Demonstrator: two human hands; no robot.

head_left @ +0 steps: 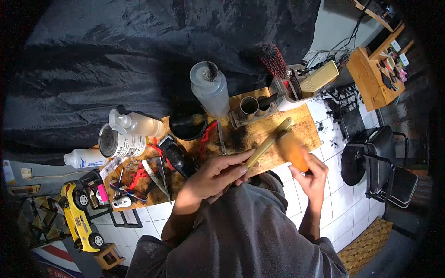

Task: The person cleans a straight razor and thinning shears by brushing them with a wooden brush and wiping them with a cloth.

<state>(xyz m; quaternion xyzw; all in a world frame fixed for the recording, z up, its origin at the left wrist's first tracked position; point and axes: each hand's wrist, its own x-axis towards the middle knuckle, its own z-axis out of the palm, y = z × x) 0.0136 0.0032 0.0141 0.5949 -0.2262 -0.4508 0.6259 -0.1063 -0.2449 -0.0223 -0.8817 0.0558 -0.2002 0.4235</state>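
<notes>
Left hand [214, 176] grips yellowish tool [266, 147], jutting forward | right hand [314, 175] grips orange object [293, 152], jutting leftward (too blurred to name)

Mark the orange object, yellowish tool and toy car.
Orange object [295, 155]: head view, its blurred body.
Yellowish tool [269, 144]: head view, middle of its shaft.
Toy car [75, 217]: head view, its yellow side.

The left hand [218, 175] holds a yellowish handle [270, 142], the right hand [313, 175] an orange object [293, 152] (blurred).
</notes>
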